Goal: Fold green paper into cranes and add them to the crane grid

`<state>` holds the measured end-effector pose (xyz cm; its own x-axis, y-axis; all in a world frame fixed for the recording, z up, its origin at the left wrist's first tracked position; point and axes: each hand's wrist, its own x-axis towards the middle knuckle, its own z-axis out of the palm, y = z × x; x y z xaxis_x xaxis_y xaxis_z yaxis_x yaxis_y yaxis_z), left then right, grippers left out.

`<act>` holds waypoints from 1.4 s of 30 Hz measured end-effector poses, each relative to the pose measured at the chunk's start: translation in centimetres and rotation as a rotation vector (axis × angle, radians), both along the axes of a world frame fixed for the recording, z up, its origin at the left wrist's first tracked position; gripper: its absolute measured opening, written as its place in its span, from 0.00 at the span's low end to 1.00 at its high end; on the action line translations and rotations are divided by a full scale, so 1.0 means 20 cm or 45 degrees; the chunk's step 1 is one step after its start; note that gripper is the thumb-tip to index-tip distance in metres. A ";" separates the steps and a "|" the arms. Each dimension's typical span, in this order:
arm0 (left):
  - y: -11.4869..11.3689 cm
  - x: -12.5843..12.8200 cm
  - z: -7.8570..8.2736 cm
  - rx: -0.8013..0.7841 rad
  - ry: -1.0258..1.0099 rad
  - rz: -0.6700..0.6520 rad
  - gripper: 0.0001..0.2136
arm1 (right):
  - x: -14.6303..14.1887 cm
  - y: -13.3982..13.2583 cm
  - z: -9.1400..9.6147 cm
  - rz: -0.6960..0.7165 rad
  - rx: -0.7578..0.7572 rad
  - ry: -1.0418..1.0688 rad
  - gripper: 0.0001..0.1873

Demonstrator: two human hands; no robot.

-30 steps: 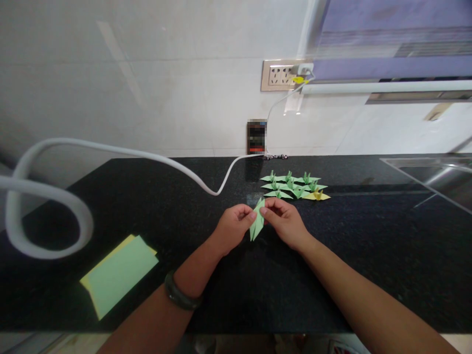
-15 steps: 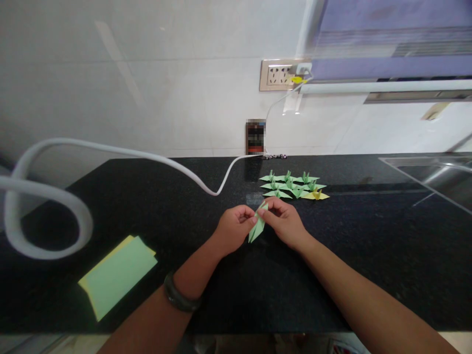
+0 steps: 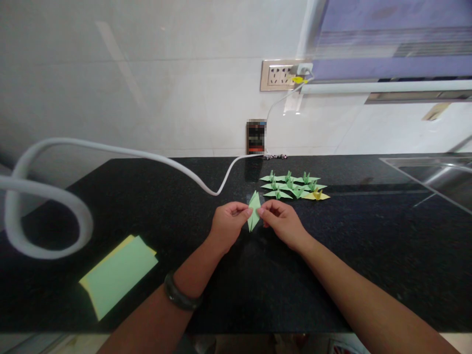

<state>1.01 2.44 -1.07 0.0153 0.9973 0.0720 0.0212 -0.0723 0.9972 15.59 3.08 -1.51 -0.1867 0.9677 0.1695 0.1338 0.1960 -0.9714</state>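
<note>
Left hand [image 3: 229,223] and right hand [image 3: 283,221] closed in pinches on opposite edges of folded green paper [image 3: 254,212], origami cranes [image 3: 290,187] just beyond the right hand

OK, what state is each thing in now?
Folded green paper, diamond-shaped, held
Left hand, pinching that paper's left edge
Right hand, pinching that paper's right edge
Green cranes, folded, in rows
Yellow crane, folded, wings spread
Paper sheets, stacked, green over yellow
White plug, in socket
White cable, looped

No lettering, brand, number or sign can be read (the dark device [image 3: 256,136] is pixelated).
</note>
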 end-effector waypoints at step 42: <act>-0.05 0.00 0.03 0.295 0.645 0.062 0.14 | -0.04 -0.11 0.03 -0.216 0.779 -0.632 0.05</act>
<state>1.03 1.53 -0.41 0.0595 0.9567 0.2849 0.5025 -0.2753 0.8196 14.82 0.97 -0.93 -0.2383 0.7522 0.6143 0.5970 0.6124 -0.5182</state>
